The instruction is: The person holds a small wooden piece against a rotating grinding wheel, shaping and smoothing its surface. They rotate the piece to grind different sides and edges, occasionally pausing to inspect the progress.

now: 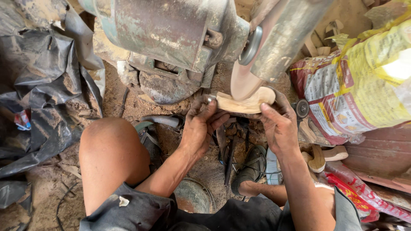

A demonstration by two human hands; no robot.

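Flanking the wooden piece (245,102) at the sanding disc (242,82): motor housing (167,30), printed sack (359,90)

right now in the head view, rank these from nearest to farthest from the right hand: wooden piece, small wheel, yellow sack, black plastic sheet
1. wooden piece: held in the right hand, against the grinding disc.
2. small wheel: just right of that hand.
3. yellow sack: farther right, upper side.
4. black plastic sheet: far left, beyond the left hand.

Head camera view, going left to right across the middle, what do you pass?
Black plastic sheet → bare knee → left hand → pale wooden piece held against the grinding wheel → right hand → printed sack.
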